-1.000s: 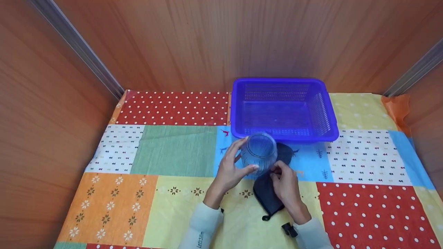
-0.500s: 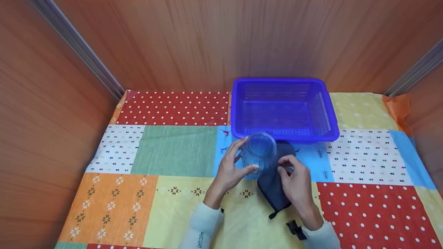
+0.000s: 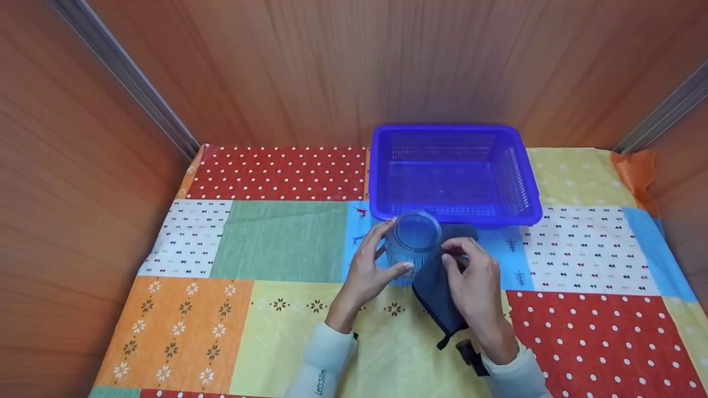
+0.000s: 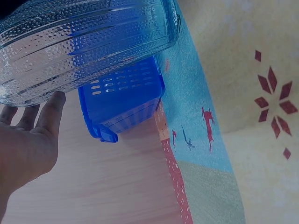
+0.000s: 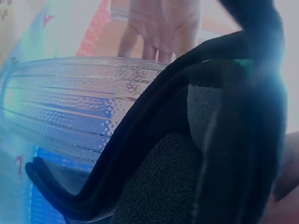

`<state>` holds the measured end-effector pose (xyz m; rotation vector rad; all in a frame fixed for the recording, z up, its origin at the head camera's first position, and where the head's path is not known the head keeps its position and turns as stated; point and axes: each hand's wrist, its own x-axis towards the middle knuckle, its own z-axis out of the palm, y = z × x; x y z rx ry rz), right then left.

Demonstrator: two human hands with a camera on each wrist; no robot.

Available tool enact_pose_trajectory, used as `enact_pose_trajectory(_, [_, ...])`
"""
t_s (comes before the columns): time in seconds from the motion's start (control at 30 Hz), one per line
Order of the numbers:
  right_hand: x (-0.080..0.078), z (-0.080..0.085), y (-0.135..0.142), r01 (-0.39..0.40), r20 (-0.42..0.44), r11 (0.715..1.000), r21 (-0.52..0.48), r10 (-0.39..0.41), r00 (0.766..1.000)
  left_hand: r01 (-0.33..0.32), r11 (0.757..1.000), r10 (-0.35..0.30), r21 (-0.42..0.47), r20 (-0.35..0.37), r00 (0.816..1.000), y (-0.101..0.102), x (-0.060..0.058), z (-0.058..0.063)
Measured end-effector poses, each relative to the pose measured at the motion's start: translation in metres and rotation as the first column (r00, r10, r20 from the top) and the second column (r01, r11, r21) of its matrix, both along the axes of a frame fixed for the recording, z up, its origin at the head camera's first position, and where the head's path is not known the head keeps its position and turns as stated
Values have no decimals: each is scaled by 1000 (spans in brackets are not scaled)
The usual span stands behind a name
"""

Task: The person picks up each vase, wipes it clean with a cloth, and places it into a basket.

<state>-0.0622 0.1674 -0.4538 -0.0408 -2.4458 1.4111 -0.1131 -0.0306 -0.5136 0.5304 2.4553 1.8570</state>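
My left hand (image 3: pixel 369 271) holds a clear ribbed glass jar (image 3: pixel 416 251) by its side, thumb low on the near side and fingers round the left. The jar stands upright, its round mouth facing up. In the left wrist view the textured glass (image 4: pixel 93 51) fills the top left. My right hand (image 3: pixel 474 282) pinches a dark grey cloth (image 3: pixel 440 293) against the jar's right side. The cloth hangs down to a corner with a small loop. In the right wrist view its thick folds (image 5: pixel 159 177) and dark edging cover much of the jar (image 5: pixel 70 88).
Just beyond the jar stands a purple plastic basket (image 3: pixel 456 190) with slotted walls; the jar and cloth overlap its near rim in view. A patchwork-print tablecloth (image 3: pixel 287 237) covers the table. Wood-grain panels (image 3: pixel 287 72) enclose the back and sides.
My right hand has moved slightly right and up along the jar with the cloth, and the cloth's looped corner has shifted right. My left hand keeps the jar in place.
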Motion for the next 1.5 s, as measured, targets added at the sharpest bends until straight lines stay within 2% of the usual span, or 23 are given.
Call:
enact_pose_trajectory(0.27, [2,-4,1,-11,0,1000,1,11,1000,-8,1000,8,-3,-5,1000,1,0,-1])
enact_pose_trajectory(0.5, [4,-16,1,10,-1,1000,3,-10,1000,-1,1000,1,-4,-14,1000,1,0,-1])
enact_pose_trajectory(0.77, [3,-40,1,36,-7,999,27,-35,999,-3,1000,3,-2,-5,1000,1,0,0])
enact_pose_trajectory(1.0, [-6,-83,0,13,20,992,127,-16,1000,2,1000,-2,3,-5,1000,1,0,-1])
enact_pose_trajectory(1.13, [-10,-100,-2,-15,60,985,169,5,998,5,1000,-5,6,0,1000,1,1,-1])
enact_pose_trajectory(1.3, [-13,-107,-4,-22,85,981,191,6,996,2,1000,-2,5,6,1000,1,0,-1])
enact_pose_trajectory(1.5, [-15,-108,-1,-30,92,985,171,14,996,0,1000,0,3,11,1000,1,0,-1])
